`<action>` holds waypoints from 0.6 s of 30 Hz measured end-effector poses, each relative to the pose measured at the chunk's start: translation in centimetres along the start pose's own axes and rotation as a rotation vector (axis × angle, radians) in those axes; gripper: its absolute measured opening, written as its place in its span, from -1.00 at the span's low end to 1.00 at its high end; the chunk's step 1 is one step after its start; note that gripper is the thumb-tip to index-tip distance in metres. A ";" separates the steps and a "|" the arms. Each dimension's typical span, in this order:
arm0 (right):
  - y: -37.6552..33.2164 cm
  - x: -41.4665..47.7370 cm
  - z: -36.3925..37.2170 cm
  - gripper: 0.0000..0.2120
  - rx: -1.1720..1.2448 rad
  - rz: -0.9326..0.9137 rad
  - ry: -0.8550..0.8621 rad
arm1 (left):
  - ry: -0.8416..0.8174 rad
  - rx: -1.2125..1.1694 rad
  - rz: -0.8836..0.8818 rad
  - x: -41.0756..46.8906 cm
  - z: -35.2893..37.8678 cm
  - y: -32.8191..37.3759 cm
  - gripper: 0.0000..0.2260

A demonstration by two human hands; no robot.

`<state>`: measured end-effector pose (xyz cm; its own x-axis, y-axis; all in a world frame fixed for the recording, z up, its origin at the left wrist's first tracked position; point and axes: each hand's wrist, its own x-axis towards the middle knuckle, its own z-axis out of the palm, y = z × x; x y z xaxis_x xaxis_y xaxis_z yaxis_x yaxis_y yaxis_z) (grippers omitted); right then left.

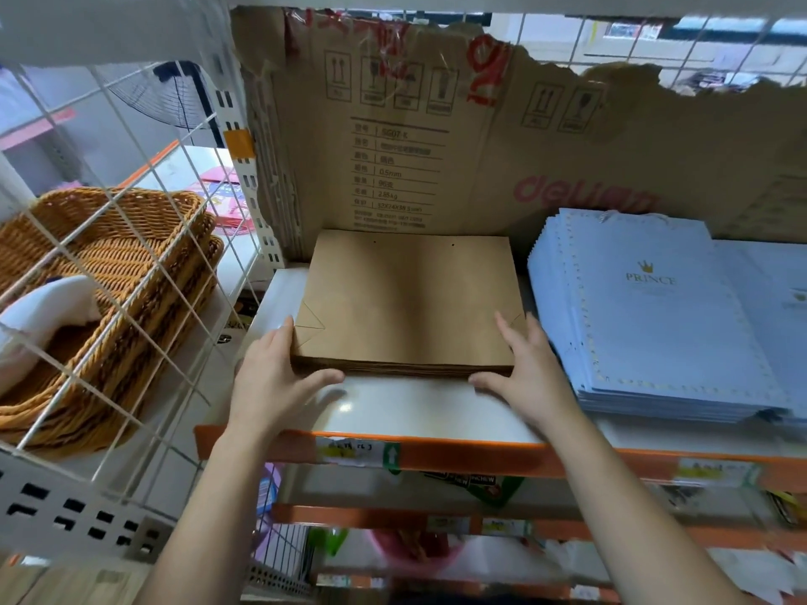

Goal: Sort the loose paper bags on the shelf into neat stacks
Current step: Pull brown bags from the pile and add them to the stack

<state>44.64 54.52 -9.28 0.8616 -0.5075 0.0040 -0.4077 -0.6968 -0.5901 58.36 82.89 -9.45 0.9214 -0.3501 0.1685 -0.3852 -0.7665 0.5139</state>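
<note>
A stack of flat brown paper bags (406,299) lies on the white shelf (419,408), its edges roughly squared. My left hand (273,377) presses against the stack's near left corner, fingers along the left side and thumb against the front edge. My right hand (526,373) mirrors it at the near right corner, fingers straight along the right side and thumb at the front edge. To the right sits a stack of pale blue paper bags (655,325) marked with a gold crown, its edges slightly fanned.
A torn cardboard sheet (436,137) stands behind the bags as a backing. Wicker baskets (109,299) sit behind a white wire grid (131,238) at the left. The shelf has an orange front rail (458,456) with labels. Lower shelves hold assorted goods.
</note>
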 end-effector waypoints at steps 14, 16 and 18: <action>-2.2 -2.5 -4.9 -0.46 0.032 -0.294 0.223 | 0.152 0.040 0.262 1.1 0.0 8.5 -0.56; -1.6 -2.9 -6.9 -0.53 0.038 -0.337 0.306 | 0.165 0.072 0.351 1.2 0.8 11.3 -0.60; 0.1 -3.3 -9.1 -0.57 0.007 -0.343 0.371 | 0.158 0.084 0.397 0.9 1.8 14.4 -0.60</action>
<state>38.95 51.50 -1.98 0.7796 -0.3970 0.4844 -0.1171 -0.8522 -0.5099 53.59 70.58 -3.39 0.6947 -0.5453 0.4692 -0.7083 -0.6323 0.3139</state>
